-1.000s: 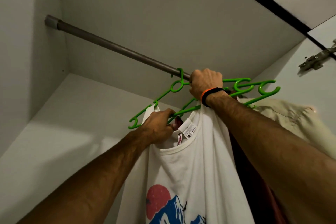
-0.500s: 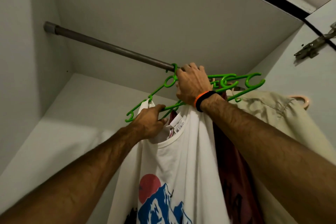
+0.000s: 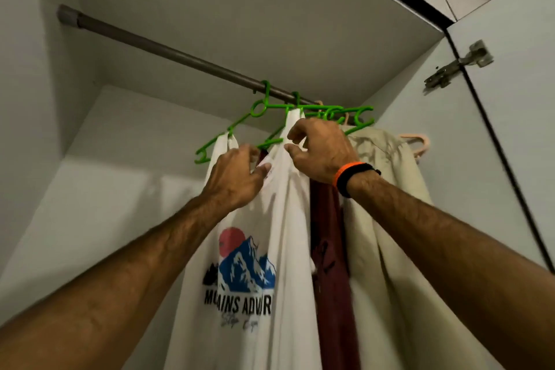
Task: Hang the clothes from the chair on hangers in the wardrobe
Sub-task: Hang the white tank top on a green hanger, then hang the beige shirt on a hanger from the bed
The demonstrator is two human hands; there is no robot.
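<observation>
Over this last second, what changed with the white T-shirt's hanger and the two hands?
The right hand let go of the green hanger at the rail and dropped to the white T-shirt, its fingers now at the collar. The hanger's hook now sits over the rail on its own. The left hand stayed at the neckline. The maroon garment and beige shirt hang as before.

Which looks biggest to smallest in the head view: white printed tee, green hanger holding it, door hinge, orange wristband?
1. white printed tee, by far.
2. green hanger.
3. door hinge.
4. orange wristband.
Hinge and wristband look close, and the wristband is nearer the camera, so that pair is unsure.
</observation>
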